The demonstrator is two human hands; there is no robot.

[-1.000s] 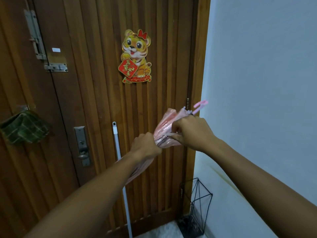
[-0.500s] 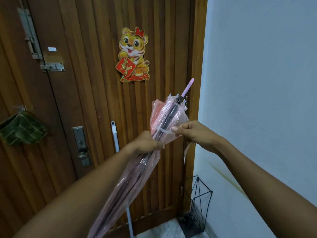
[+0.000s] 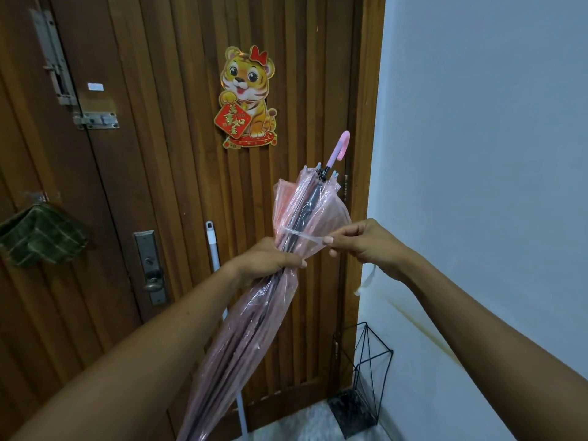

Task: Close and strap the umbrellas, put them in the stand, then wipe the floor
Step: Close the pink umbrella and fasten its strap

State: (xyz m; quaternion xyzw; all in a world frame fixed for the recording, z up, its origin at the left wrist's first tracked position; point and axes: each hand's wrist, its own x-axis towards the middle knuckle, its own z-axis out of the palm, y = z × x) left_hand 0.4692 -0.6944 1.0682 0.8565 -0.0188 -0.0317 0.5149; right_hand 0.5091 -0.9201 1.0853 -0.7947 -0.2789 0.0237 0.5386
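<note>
- The person holds a folded pink transparent umbrella (image 3: 254, 319) slantwise in front of the wooden door (image 3: 165, 186), its curved pink handle (image 3: 339, 147) pointing up toward the door's right edge and its canopy end running down out of the bottom of the view.
- The left hand (image 3: 265, 261) is wrapped tight around the gathered canopy at about the upper third of the umbrella, fingers curled fully round it.
- The right hand (image 3: 366, 241), just to the right of the umbrella, pinches the free end of the clear strap (image 3: 304, 235) between thumb and forefinger; the other fingers are loosely curled.
- The strap is stretched across the loose plastic folds above the left hand; whether it is fastened cannot be told.
- Above the strap the canopy bulges out, with the dark shaft and rib tips visible through it.
- A black wire umbrella stand (image 3: 366, 377) sits on the floor below and to the right of the umbrella, in the corner where the door frame meets the pale wall (image 3: 477, 154).
- A white mop pole (image 3: 212, 246) leans on the door just left of the umbrella, partly hidden behind it.
- A tiger decoration (image 3: 246, 97) is stuck on the door above the umbrella.
- A green checked cloth (image 3: 39, 233) hangs far left of the umbrella, beside the door lock (image 3: 150, 265).
</note>
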